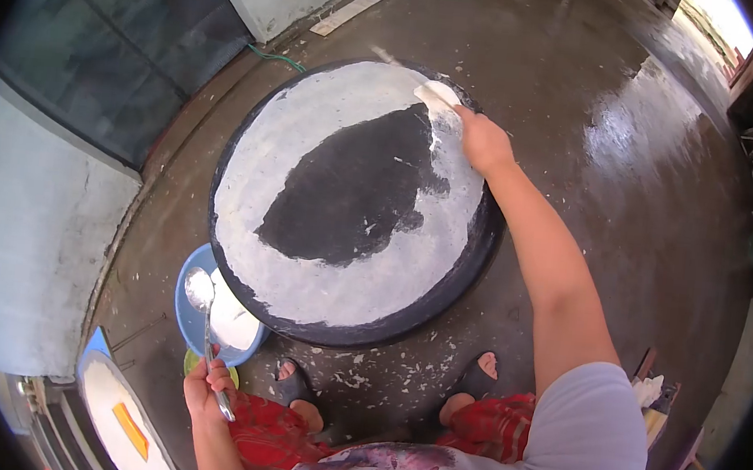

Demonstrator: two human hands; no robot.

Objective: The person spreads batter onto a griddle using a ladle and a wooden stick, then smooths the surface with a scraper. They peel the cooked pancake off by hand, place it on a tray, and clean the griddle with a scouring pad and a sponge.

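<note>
My left hand [208,383] is closed round the handle of a metal ladle [199,288], whose white-coated bowl is over a blue basin [189,304]. White batter-like stuff [230,316] lies in that basin. At the far right of a large round black griddle [354,188], my right hand [485,142] grips a pale spreader [438,95] coated in white. The spreader's exact shape is blurred. A wide, uneven ring of white batter [300,139] covers the griddle's outer part, with bare black surface in the middle.
Below the blue basin a yellow-green bowl [193,364] partly shows. A round white board [112,395] bearing an orange strip [130,431] stands at lower left. My sandalled feet are at the griddle's near edge. The floor [644,142] is wet; a green hose [271,56] lies behind.
</note>
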